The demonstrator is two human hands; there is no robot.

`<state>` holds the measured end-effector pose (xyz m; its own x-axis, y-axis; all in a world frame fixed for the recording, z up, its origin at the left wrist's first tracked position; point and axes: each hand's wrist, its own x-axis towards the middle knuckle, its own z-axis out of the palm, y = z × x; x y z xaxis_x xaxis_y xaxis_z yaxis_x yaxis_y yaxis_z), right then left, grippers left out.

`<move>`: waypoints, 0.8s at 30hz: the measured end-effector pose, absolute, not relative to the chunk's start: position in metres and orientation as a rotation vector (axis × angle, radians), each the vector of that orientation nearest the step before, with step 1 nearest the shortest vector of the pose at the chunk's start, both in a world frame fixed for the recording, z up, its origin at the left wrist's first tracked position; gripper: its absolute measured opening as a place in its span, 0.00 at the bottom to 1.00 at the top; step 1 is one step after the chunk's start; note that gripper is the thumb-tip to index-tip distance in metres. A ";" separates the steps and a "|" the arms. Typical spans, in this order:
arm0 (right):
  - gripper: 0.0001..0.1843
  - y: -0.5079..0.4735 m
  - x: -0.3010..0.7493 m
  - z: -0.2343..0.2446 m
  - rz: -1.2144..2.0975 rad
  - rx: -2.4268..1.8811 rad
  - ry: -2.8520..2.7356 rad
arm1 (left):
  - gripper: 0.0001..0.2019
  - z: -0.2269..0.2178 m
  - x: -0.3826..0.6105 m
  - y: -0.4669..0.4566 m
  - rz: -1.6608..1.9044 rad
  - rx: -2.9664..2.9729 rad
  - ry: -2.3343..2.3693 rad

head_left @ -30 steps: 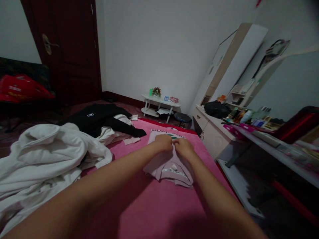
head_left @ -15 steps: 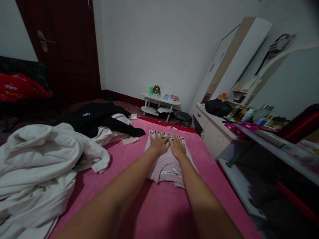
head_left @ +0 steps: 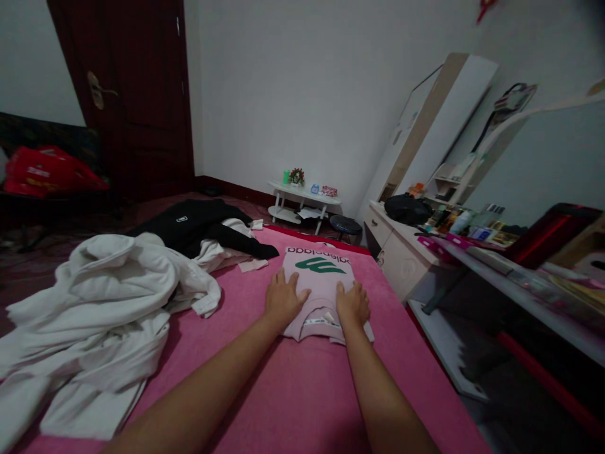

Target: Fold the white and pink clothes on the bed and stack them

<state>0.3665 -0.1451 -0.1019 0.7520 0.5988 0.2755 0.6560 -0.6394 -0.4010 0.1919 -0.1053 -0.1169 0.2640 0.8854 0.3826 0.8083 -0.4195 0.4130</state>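
A folded pale pink shirt (head_left: 319,280) with a green logo and lettering lies on the pink bed cover (head_left: 302,391). My left hand (head_left: 282,297) rests flat on the shirt's near left edge, fingers spread. My right hand (head_left: 352,303) lies flat on its near right edge, fingers stretched forward. Neither hand grips the cloth; both press on it from above.
A heap of white clothing (head_left: 104,302) covers the bed's left side, with a black garment (head_left: 198,224) behind it. A small white table (head_left: 302,202) stands by the wall. A cluttered dresser (head_left: 425,239) and shelf run along the right. A dark door (head_left: 127,94) is at back left.
My hands went from pinching the cloth together at the middle to lying flat, then slid apart and back to the shirt's near corners. The green logo is now uncovered.
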 end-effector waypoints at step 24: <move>0.50 -0.123 0.392 -0.068 0.523 -2.128 -1.130 | 0.22 -0.119 0.188 -0.137 1.216 2.070 1.065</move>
